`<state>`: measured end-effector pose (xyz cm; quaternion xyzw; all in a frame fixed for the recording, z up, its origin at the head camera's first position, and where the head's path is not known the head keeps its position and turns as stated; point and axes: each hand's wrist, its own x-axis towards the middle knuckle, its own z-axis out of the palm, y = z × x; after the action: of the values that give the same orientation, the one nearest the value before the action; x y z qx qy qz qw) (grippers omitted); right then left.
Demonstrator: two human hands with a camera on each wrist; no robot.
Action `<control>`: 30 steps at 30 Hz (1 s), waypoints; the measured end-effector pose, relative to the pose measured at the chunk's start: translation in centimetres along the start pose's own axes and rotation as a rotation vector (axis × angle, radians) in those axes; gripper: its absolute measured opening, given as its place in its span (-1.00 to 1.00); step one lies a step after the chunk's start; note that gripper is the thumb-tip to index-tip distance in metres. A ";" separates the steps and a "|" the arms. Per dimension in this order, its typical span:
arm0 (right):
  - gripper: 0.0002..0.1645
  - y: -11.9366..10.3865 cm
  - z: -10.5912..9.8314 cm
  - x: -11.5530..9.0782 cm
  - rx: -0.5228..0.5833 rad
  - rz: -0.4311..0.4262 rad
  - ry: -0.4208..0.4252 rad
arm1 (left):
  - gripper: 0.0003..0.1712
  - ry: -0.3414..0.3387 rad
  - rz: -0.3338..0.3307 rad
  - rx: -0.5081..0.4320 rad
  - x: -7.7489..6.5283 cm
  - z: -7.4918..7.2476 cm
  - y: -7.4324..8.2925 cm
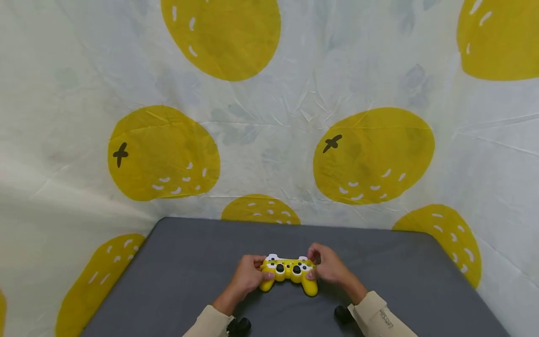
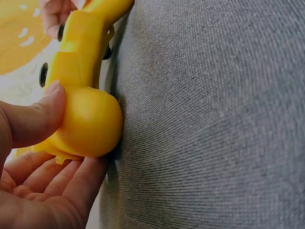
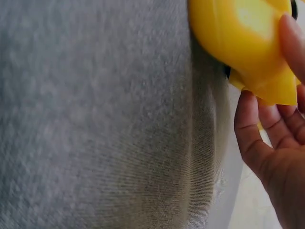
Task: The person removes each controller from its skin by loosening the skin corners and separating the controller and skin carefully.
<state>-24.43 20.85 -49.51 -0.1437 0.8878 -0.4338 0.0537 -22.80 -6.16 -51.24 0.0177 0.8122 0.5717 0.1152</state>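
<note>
A white game controller in a yellow cover lies low over the grey table, its two black thumbsticks facing up. My left hand grips its left side, thumb on top and fingers beneath. In the left wrist view, the yellow cover has an uneven loose edge near the fingers. My right hand holds the right side, thumb on the front of the grip and fingers bent at the upper corner. The right wrist view shows a flap of the cover standing out above those fingertips.
The grey cloth-covered table stretches out around the controller. Behind it and at both sides hangs a white curtain with big yellow fruit shapes. Black rounded devices sit at both wrists, by the beige sleeves.
</note>
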 end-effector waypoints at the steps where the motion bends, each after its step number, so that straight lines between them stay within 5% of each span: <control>1: -0.52 0.1 -0.1 0.1 -0.002 -0.021 -0.014 | -0.33 0.010 0.001 0.002 0.0 0.1 0.0; 8: -0.61 0.2 0.1 0.0 -0.023 -0.049 0.003 | -0.32 0.040 0.049 -0.002 -0.3 0.0 0.0; 16: -0.66 0.4 0.9 -0.8 -0.072 -0.143 0.070 | -0.32 0.054 0.022 0.026 -0.2 0.3 0.1; 30: -0.68 -1.3 2.0 -2.2 -0.218 -0.124 0.119 | -0.33 0.080 0.011 0.041 -0.6 0.6 0.1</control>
<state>-21.60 19.24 -49.85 -0.1774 0.9207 -0.3450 -0.0422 -22.07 -5.61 -51.22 0.0018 0.8276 0.5557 0.0793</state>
